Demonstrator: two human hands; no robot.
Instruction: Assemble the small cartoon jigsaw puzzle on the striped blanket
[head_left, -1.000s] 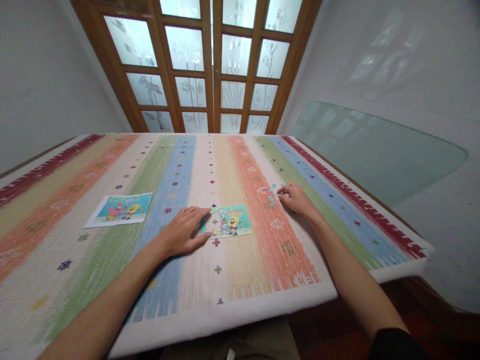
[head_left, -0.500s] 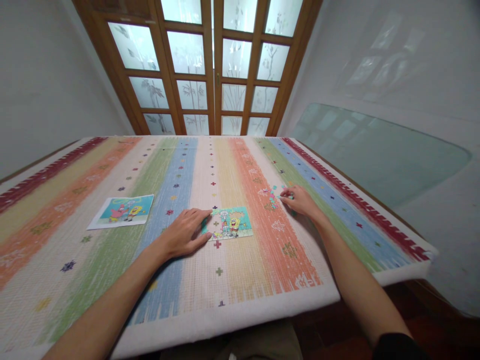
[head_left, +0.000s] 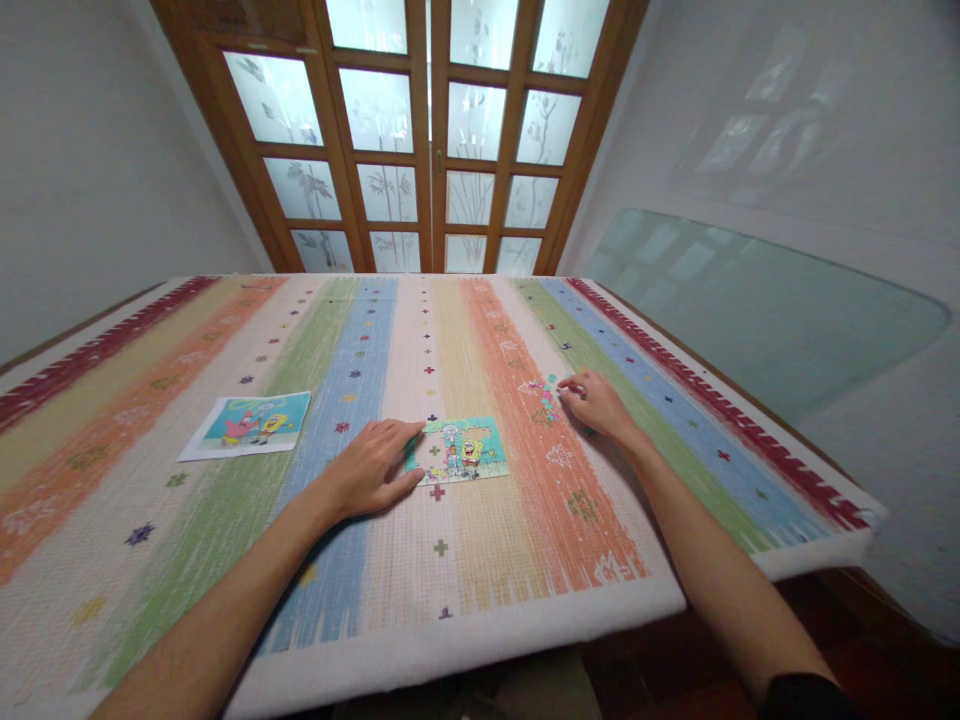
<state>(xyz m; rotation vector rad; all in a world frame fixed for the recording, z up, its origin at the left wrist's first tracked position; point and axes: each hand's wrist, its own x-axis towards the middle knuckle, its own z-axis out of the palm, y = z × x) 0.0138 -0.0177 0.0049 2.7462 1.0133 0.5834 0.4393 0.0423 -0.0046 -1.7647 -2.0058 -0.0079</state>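
Hands at a part-filled puzzle and its loose pieces

In the head view, the left hand (head_left: 375,465) was half open, palm turned toward the cloth, with thumb and fingers parted around the left end of the puzzle (head_left: 476,455). Its fingertips were at the puzzle's upper left and its thumb at the lower left; just past them, the striped tablecloth (head_left: 495,550) showed through the unfilled part. The puzzle sat between the two hands, nearer the left.

The right hand (head_left: 596,405) was curled at the loose pieces (head_left: 550,405), its thumb and forefinger drawn close together; whether they pinched a piece could not be told. The pieces lay bunched just left of those fingertips, and a bit of teal showed under the hand. A picture card (head_left: 259,425) lay left of the left hand, well apart from it.

The table's near edge ran under both forearms, on the person's side of the hands. Its right edge lay well to the right of the right hand, and the far edge well beyond both, before the wooden doors (head_left: 435,150). A strip of cloth separated puzzle from pieces, and broader stretches lay beyond the hands and toward the near edge.
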